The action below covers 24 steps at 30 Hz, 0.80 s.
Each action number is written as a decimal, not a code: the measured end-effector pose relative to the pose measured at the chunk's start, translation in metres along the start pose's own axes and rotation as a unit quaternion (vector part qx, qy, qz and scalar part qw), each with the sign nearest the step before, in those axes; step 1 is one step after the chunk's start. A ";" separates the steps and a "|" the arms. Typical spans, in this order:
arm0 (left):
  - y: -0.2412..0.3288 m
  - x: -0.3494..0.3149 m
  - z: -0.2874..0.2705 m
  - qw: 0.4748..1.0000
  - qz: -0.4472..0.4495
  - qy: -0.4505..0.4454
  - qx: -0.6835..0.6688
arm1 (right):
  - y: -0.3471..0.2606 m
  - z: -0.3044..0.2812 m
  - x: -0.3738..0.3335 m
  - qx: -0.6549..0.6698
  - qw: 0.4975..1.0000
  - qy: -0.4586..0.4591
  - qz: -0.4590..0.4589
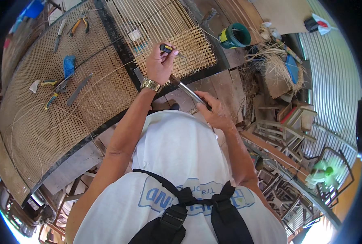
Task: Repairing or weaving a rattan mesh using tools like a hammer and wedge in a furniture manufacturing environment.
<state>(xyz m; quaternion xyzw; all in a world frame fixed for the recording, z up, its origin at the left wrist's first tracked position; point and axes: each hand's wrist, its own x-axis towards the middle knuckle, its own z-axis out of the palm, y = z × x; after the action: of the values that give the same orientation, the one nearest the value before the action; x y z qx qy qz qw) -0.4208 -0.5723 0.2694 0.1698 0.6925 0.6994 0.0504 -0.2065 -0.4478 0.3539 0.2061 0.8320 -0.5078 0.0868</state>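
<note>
Over the woven end of a cane panel (199,49), my left hand (159,68) is closed round a screwdriver (166,48) with a black and yellow handle. A metal shank seems to show beyond my fingers, low against the weave. My right hand (216,113), nearer my body, grips the dark end of a hammer (190,92) with a shiny metal shaft. Its brownish head lies close to my left wrist, partly hidden. Loose parallel cane strips (148,12) run away from the woven part. A small whitish block (134,35) rests on them.
On the larger cane sheet (103,81) at left lie a knife (59,35), pliers (80,25), a flat blade (79,90), yellow-handled pliers (50,83) and a blue object (69,66). A green bucket (235,35) stands at far right, near dry fibres (276,61) and wooden chair frames (286,126).
</note>
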 end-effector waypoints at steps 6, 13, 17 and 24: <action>0.003 0.001 -0.002 0.999 0.017 0.002 -0.029 | 0.001 0.003 -0.001 0.019 0.993 0.114 -0.002; 0.000 -0.001 -0.004 0.999 0.008 -0.010 0.036 | 0.011 0.000 -0.010 0.015 0.999 0.032 -0.006; 0.006 -0.005 0.002 0.999 0.010 -0.032 0.023 | 0.007 -0.009 -0.005 -0.013 0.999 0.028 0.026; 0.003 -0.008 0.000 0.998 0.027 -0.043 -0.040 | 0.014 -0.004 -0.014 -0.005 0.995 0.092 -0.047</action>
<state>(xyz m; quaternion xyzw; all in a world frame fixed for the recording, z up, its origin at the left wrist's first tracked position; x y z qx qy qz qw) -0.4123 -0.5746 0.2713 0.2165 0.6561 0.7197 0.0678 -0.1873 -0.4422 0.3500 0.2118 0.8480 -0.4857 -0.0130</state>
